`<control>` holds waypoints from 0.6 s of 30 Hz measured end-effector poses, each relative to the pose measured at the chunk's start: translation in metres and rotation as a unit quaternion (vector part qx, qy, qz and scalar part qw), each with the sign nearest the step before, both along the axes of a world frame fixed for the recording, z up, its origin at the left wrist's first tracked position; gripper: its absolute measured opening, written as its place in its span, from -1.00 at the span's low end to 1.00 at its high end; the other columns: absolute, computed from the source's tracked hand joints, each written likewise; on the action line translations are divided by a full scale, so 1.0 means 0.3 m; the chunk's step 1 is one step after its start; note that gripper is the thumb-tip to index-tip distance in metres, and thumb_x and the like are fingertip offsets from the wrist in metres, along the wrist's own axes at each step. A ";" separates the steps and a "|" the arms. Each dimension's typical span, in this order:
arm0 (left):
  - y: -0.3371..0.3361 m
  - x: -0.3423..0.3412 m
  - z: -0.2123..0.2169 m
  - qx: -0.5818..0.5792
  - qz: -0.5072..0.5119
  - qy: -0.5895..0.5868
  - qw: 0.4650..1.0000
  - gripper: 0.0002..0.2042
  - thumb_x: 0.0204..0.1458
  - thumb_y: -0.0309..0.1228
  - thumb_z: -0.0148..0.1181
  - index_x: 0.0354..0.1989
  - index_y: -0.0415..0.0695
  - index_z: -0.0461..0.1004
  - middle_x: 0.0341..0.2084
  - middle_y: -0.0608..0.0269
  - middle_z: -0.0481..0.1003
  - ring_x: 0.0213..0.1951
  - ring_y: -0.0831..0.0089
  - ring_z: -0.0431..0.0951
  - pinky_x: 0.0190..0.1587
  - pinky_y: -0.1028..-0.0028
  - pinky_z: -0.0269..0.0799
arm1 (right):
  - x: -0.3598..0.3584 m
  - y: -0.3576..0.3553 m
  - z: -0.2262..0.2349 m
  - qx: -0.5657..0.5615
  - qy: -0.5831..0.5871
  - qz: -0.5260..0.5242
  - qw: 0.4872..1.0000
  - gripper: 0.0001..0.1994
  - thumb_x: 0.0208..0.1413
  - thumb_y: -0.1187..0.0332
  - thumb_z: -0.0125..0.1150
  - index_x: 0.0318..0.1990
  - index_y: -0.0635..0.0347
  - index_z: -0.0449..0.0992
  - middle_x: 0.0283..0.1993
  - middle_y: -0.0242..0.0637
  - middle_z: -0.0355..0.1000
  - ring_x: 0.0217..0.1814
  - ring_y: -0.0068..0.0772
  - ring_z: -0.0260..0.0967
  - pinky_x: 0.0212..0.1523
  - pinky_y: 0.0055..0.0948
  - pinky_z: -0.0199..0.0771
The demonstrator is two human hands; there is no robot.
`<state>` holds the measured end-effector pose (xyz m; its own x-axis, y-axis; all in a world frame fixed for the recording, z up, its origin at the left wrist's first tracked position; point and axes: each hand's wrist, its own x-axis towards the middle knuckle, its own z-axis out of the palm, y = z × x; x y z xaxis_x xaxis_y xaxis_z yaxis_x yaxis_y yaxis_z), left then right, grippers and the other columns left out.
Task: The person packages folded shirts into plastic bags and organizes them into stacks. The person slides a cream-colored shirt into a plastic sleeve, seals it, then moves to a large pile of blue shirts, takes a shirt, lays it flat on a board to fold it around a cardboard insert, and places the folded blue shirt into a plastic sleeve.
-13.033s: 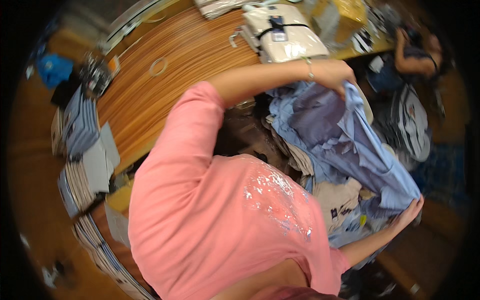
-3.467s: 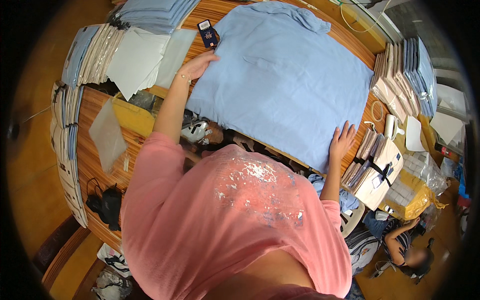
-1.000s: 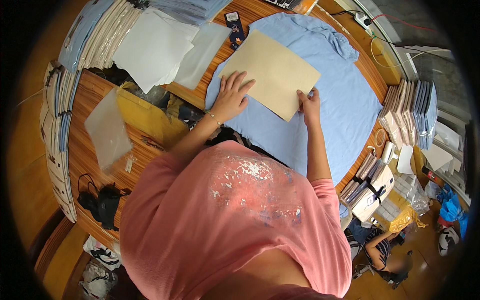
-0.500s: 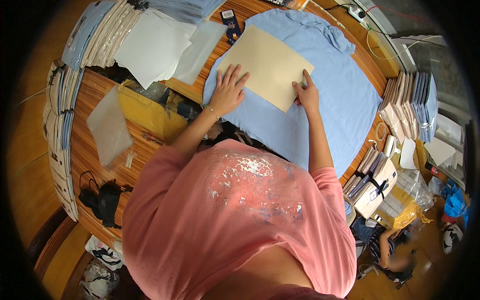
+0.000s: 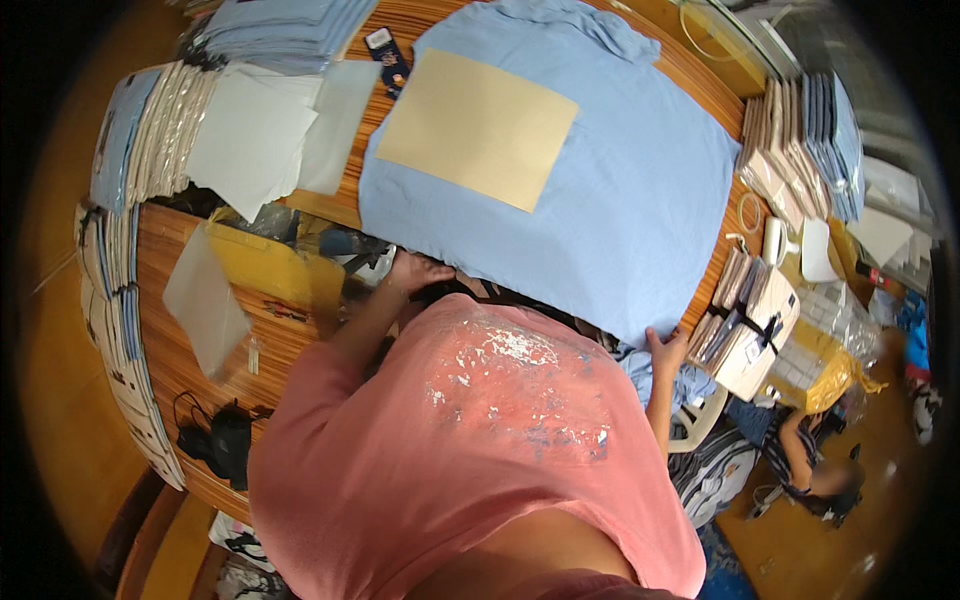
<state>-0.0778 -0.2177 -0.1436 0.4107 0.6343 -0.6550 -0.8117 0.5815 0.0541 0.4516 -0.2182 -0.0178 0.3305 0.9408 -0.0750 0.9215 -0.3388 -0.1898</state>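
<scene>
A light blue garment (image 5: 620,190), likely a shirt, lies spread out over the wooden table. On its upper left part rests a flat tan card sheet (image 5: 478,130), touched by neither hand. At the garment's near right edge my right hand (image 5: 665,352) is closed on the cloth, the thumb on top and the other fingers partly hidden. My left hand (image 5: 420,271) is low at the near left edge, close to my body. Its fingers stretch toward the hem and look apart from the cloth; their tips are partly hidden.
Folded packed garments (image 5: 150,135) and white sheets (image 5: 250,135) stand at the left, beside a clear plastic sleeve (image 5: 205,305). A dark tag (image 5: 388,60) lies near the garment. More folded garments (image 5: 790,150) are stacked at the right. A person (image 5: 800,460) is at the lower right.
Both hands have left the tan card. My left hand came down to the near left edge, and my right hand down to the near right edge, taking hold of the cloth.
</scene>
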 end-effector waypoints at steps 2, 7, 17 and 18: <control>-0.021 -0.048 -0.206 -0.045 0.166 -0.199 0.965 -0.56 0.08 -0.10 -0.16 0.02 -0.14 0.24 -0.05 0.05 0.35 0.03 0.19 0.29 0.05 0.16 0.21 | 0.033 0.024 -0.031 -0.082 0.184 -0.112 0.973 -0.52 -0.21 0.33 0.35 -0.12 0.38 0.35 -0.26 -0.20 0.43 -0.34 -0.39 0.38 -0.29 -0.43 0.39; -0.016 0.018 0.221 -0.089 0.216 0.192 0.953 -0.64 0.10 -0.16 -0.14 -0.01 -0.10 0.29 0.00 0.18 0.31 0.03 0.22 0.33 0.08 0.17 0.23 | 0.015 -0.008 0.088 -0.047 0.542 -0.222 0.809 -0.64 -0.09 0.49 0.16 -0.07 0.31 0.34 -0.16 -0.26 0.42 -0.22 -0.45 0.37 -0.16 -0.48 0.36; 0.404 0.186 0.750 0.300 0.158 0.448 0.827 -0.66 0.12 -0.45 -0.07 0.07 -0.26 0.21 0.09 0.16 0.23 0.15 0.32 0.19 0.18 0.31 0.05 | -0.030 0.371 0.157 0.152 0.775 -0.212 0.576 -0.64 0.05 0.47 0.09 0.03 0.15 0.28 -0.13 -0.26 0.36 -0.24 -0.45 0.35 -0.33 -0.53 0.40; 0.426 0.189 0.698 0.293 0.112 0.469 0.826 -0.66 0.12 -0.45 -0.07 0.07 -0.25 0.22 0.11 0.13 0.21 0.17 0.31 0.15 0.20 0.29 0.01 | -0.041 0.403 0.139 0.130 0.786 -0.241 0.554 -0.72 0.07 0.45 0.08 -0.03 0.15 0.31 -0.16 -0.28 0.37 -0.32 -0.50 0.36 -0.43 -0.59 0.39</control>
<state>-0.0211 -0.0899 0.0658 -0.2729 0.9466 -0.1716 -0.3365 0.0732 0.9388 0.4394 -0.0973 0.0238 0.2672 0.8178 -0.5097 -0.6387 -0.2458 -0.7291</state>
